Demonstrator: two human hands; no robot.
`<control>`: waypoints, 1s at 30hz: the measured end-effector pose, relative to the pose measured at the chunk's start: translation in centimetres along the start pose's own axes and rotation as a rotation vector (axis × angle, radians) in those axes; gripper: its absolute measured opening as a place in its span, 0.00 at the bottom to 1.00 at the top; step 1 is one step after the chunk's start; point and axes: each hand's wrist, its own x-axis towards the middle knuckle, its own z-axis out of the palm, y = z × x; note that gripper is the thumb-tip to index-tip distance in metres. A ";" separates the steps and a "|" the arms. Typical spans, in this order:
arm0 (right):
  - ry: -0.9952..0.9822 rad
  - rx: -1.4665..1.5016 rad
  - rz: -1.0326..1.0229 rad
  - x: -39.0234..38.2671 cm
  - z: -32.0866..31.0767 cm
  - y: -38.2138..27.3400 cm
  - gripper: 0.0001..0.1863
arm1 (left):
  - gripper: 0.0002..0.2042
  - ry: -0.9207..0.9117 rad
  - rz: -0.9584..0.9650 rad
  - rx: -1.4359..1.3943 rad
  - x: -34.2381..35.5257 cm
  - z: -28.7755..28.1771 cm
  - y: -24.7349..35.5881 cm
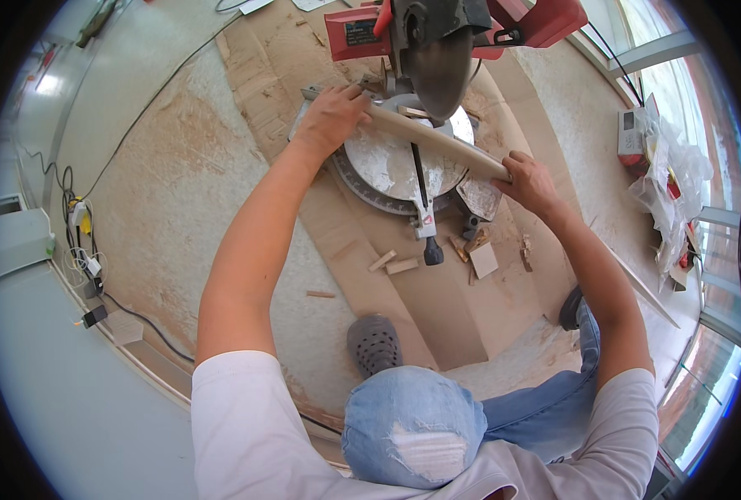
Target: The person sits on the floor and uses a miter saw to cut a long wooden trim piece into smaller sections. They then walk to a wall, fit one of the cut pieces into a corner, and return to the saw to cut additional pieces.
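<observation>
Left hand [333,118] and right hand [530,183], apart, each grip the board [437,142] near an end, presumably steadying it below the saw head [437,71]; table [372,171] contact unconfirmed.

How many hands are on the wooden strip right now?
2: the left hand toward the wooden strip's left end, the right hand at its right end.

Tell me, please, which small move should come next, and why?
Probably steady the wooden strip on the saw's round base: the left hand and the right hand hold it across that base, and the saw head hangs above.
</observation>
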 end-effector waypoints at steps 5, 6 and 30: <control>0.008 0.071 -0.014 -0.3 0.7 0.5 0.15 | 0.11 0.061 0.046 0.020 -0.3 0.7 -0.2; 0.005 0.073 -0.012 -0.3 0.8 0.5 0.15 | 0.11 0.058 0.045 0.019 -0.3 0.7 -0.1; 0.382 0.716 0.349 16.3 -28.2 -5.7 0.33 | 0.09 0.076 0.025 0.048 -1.0 0.8 -0.6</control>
